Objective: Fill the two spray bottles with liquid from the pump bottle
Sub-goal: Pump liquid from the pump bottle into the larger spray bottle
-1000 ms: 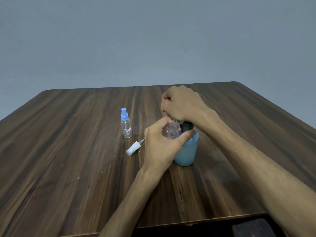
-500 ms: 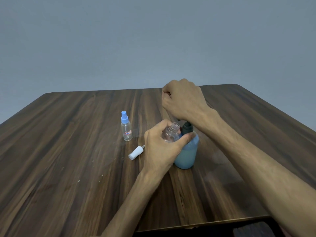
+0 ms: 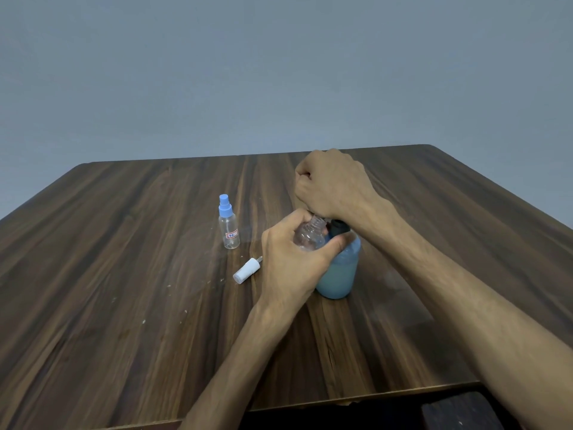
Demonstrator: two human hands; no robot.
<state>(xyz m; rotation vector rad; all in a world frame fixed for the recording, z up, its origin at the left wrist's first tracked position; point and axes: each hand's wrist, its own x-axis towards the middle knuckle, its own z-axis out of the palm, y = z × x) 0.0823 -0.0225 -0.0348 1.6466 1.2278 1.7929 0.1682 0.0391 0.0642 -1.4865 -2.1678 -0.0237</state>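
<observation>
At a wooden tabletop (image 3: 124, 305), a person's left hand (image 3: 291, 265) grips an uncapped spray bottle (image 3: 308, 237) against the blue pump bottle (image 3: 338, 271), whose pump the curled right hand (image 3: 335, 184) covers, its grip hidden.

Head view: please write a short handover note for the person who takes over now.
Left hand holds the open clear small spray bottle beside the pump.
Right hand is curled over the black pump head of the blue-liquid pump bottle.
White spray cap lies on the wooden table.
Blue-capped clear spray bottle stands capped and looks empty.
Left: fill both, recap.
</observation>
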